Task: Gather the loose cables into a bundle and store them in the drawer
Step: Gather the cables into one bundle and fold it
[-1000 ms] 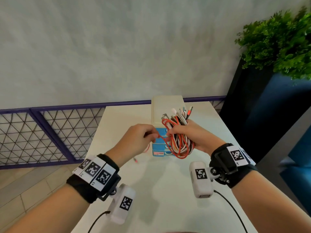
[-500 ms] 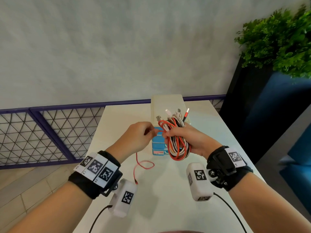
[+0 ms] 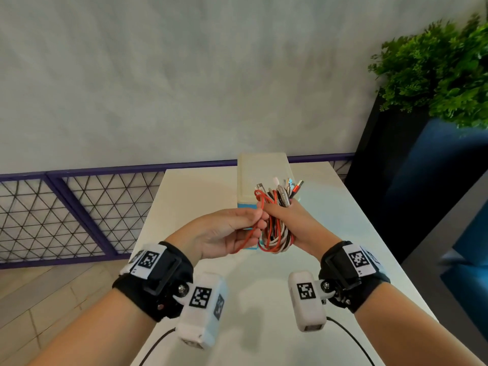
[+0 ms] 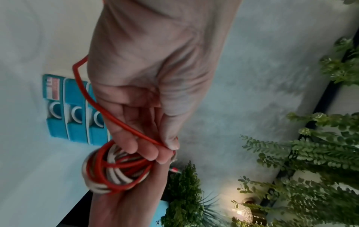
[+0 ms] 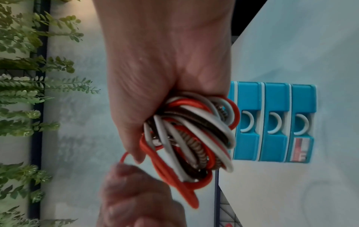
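The right hand grasps the cable bundle. Left hand pinches its red cable, near the drawer unit

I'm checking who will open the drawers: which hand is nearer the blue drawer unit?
Right. The right hand, gripping the cable bundle, is directly in front of the blue drawer unit; the left hand, pinching the red cable, sits further left and nearer the person.

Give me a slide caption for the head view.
Right hand grips the cable bundle while left hand pinches a loose red cable.
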Available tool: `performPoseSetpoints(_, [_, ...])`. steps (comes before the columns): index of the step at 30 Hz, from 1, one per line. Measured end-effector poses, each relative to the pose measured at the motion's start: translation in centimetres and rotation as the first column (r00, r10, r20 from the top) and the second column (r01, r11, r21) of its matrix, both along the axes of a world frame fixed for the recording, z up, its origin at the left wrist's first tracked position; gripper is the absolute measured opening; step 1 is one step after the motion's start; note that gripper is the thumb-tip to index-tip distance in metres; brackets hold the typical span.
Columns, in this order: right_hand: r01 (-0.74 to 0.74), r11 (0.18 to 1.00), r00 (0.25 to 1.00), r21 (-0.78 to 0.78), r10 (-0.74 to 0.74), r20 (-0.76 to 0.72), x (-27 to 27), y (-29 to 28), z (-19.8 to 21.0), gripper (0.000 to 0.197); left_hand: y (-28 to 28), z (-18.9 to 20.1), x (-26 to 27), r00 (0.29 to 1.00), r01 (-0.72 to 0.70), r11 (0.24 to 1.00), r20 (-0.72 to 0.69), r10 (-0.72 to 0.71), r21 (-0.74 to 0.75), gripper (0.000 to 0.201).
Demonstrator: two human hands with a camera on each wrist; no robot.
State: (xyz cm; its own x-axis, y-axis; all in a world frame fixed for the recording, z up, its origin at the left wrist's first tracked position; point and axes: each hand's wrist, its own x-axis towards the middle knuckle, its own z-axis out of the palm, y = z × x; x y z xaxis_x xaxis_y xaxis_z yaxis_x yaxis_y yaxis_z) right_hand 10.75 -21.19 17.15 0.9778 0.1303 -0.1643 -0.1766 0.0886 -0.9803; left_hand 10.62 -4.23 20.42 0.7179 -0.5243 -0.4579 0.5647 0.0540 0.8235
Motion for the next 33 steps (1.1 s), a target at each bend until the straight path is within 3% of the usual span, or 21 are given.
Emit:
performPoseSetpoints(3, [-0.014,0.990,0.999,0.139,0.018,-0.028,-0.2,0.4,0.0,0.037,-0.7,-0.1,-0.1,1.000,0.011,1.000,-0.028,-0.012,-0.028,0.012])
performPoseSetpoints(8, [-0.027,0.939,0.986,0.342,0.082,-0.147,-0.9,-0.3,0.0,0.020,-1.1,-0.4,-0.2,0.999,-0.025,1.000,-0.023,0.025,-0.017,0.015])
performPoseSetpoints(12, [-0.018,0.922,0.985,0.387,0.083,-0.151,-1.3,-0.4,0.0,0.018,-1.4,-0.1,-0.4,0.999,-0.010,0.998,0.045,0.007,0.060,0.024])
performPoseSetpoints(16, [-0.041,0.887,0.988,0.460,0.106,-0.116,-1.2,-0.4,0.2,0.034,-1.6,0.2,-0.4,0.996,-0.034,0.996,0.086,0.026,0.088,0.018])
performPoseSetpoints(19, [-0.116,0.937,0.987,0.330,0.147,-0.069,-1.2,0.1,0.5,0.046,-1.6,0.3,-0.5,0.993,-0.029,0.992,0.119,0.014,0.125,0.011])
performPoseSetpoints(22, [-0.020,0.985,0.999,0.172,0.024,-0.022,-1.0,0.7,0.4,0.009,-1.8,0.2,-0.6,0.983,-0.024,0.977,0.184,-0.016,0.210,0.009])
performPoseSetpoints(25, [0.127,0.992,0.992,0.024,-0.127,0.002,-0.4,0.7,-0.1,0.004,-2.0,0.0,-0.9,0.966,-0.026,0.960,0.253,-0.047,0.278,0.019])
performPoseSetpoints(29, [0.355,0.920,0.933,0.164,-0.361,0.007,0.8,-0.7,0.1,0.008,-1.1,-0.6,-1.5,0.971,0.155,0.971,0.155,-0.184,0.181,0.031])
performPoseSetpoints(33, [0.444,0.842,0.890,0.306,-0.453,-0.047,1.7,-3.5,0.6,0.024,1.2,-2.3,-1.6,0.918,0.386,0.896,0.006,-0.397,0.219,0.030])
